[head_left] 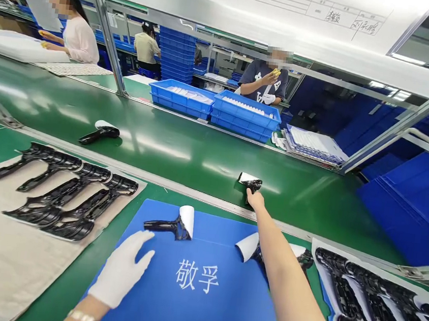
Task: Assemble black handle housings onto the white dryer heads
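Observation:
Stretched out over the green belt, my bare right hand (255,199) closes round the handle of a black hair-dryer shell (255,184), with a white piece at its barrel. My left hand (122,268), in a white glove, hovers at the left side of the blue mat (237,306), fingers apart and holding nothing. Just beyond its fingertips lies another black shell (163,225) with a white barrel piece (186,221). A further white piece (247,246) and black part sit on the mat's right, partly hidden by my right forearm.
Several black half shells (78,179) lie on a beige sheet at left; more black shells (369,294) fill a stack at right. One black-and-white shell (100,132) rests on the belt (163,140). Blue bins (246,114) and metal posts (110,42) stand beyond, with people working.

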`<state>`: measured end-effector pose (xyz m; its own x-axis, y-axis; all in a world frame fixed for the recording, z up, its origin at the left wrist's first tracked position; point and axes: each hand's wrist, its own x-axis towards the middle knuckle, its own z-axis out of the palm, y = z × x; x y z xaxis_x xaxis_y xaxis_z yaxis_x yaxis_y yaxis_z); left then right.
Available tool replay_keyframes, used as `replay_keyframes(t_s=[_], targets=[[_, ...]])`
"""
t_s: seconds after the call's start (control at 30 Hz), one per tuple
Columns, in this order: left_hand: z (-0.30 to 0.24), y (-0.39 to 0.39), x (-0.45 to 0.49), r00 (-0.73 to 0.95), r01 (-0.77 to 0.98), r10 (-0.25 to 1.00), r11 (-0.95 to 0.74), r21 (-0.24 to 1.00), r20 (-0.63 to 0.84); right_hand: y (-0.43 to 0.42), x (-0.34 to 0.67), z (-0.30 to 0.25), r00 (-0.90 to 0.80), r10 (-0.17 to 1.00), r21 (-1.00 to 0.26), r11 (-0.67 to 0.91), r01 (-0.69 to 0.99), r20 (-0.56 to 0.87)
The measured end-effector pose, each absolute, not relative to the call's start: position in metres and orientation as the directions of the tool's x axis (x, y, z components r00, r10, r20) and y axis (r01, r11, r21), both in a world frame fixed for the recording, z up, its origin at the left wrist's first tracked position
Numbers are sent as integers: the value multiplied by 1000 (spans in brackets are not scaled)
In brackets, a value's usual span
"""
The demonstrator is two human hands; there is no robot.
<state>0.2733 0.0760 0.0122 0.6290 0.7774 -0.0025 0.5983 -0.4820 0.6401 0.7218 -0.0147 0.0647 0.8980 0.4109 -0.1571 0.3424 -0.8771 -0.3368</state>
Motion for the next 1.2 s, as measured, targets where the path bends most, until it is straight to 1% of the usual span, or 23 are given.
replay_keyframes(t_s=[0.1, 0.23, 0.33, 0.4, 0.47, 0.53, 0.67, 0.73, 0.8, 0.9, 0.97, 1.07, 1.2], targets=[[19, 99, 301, 704, 605, 711, -610, 512, 15, -46, 706, 60, 871, 473, -320, -852, 415, -132], [29, 103, 324, 748, 634, 660, -680, 370, -70, -139, 659, 64, 824, 554, -251, -819, 516, -113], [33, 74, 328, 747, 658, 647, -682, 319, -154, -213, 615, 62, 814, 553, -162, -832, 530, -179], [34, 42, 329, 740, 669, 644, -672, 317, -196, -243, 590, 54, 813, 540, -111, -841, 529, -219], [33, 6, 330, 733, 676, 641, -651, 344, -227, -252, 573, 43, 816, 531, -64, -844, 532, -228], [32, -28, 330, 748, 657, 614, -632, 411, -252, -246, 563, 36, 825, 522, -23, -847, 530, -218], [30, -77, 322, 842, 530, 451, -587, 612, -296, -222, 552, 42, 849, 491, 12, -864, 503, -195], [30, -91, 317, 878, 472, 365, -549, 690, -310, -214, 538, 53, 852, 490, -7, -867, 498, -187], [31, -99, 314, 904, 424, 292, -510, 749, -313, -210, 516, 63, 838, 512, -49, -857, 513, -188], [30, -103, 313, 933, 358, 193, -445, 821, -303, -204, 474, 68, 794, 569, -119, -822, 557, -214], [29, -101, 311, 945, 328, 149, -407, 852, -292, -202, 450, 65, 775, 587, -140, -809, 571, -235], [26, -95, 301, 946, 322, 155, -377, 869, -283, -200, 429, 57, 768, 583, -132, -811, 570, -265], [22, -84, 281, 931, 349, 245, -372, 860, -272, -196, 423, 53, 752, 594, -110, -800, 590, -284]])
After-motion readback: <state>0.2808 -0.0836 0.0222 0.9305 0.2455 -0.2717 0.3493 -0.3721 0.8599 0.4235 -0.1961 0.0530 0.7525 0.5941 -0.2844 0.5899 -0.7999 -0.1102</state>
